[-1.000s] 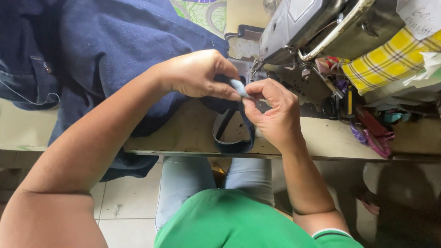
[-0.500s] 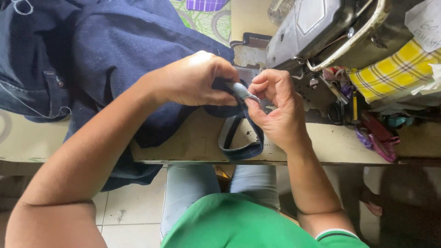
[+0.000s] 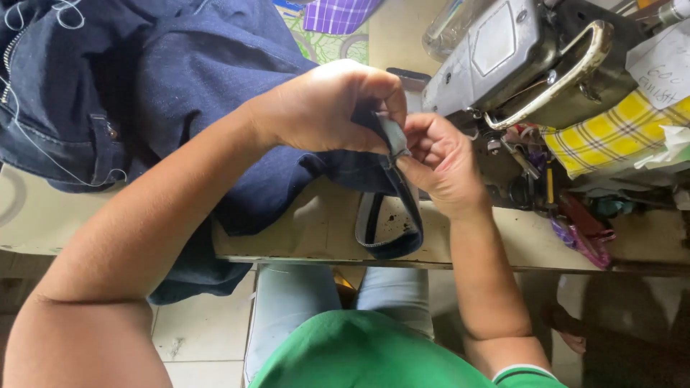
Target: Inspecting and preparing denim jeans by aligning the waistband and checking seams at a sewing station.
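Both hands are moving up the frame, left hand (image 3: 334, 108) and right hand (image 3: 438, 162) pinching the soft, bendy denim strip (image 3: 392, 215) at its top end.

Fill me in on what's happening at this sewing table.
A person in a green shirt pinches a narrow denim strip between the left hand and the right hand. The strip loops down over the table edge. Dark denim fabric lies to the left, and a sewing machine sits beyond the hands.
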